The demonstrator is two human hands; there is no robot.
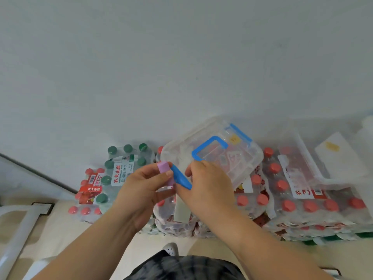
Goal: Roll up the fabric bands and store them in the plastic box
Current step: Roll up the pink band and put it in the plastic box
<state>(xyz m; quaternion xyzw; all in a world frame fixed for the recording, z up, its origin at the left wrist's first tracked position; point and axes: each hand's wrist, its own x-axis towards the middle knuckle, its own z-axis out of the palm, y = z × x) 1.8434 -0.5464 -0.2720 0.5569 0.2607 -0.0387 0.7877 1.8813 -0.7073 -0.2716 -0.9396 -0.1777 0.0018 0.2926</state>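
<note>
The plastic box (254, 158) rests on bottle packs (302, 207) before the wall (181, 67).

We record left hand (141, 190) and right hand (205, 188) bare, forearms (96, 235) unsleeved. Garment (181, 267): dark grey, mottled. 1 shoe (170, 249): white, perforated with round holes.

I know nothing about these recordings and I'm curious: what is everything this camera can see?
plastic box: one, clear with blue handle and latches, tilted over the bottle packs
lilac roll: one, lilac, in the left hand
pale band: one, greyish white, hanging below the hands
bottle packs: several, mostly red caps, one green-capped at left, on the floor by the wall
second box: one, clear, on the packs at right
shoe: one, white, on the floor
left hand: pinches the lilac roll
right hand: grips the plastic box at its near latch
</note>
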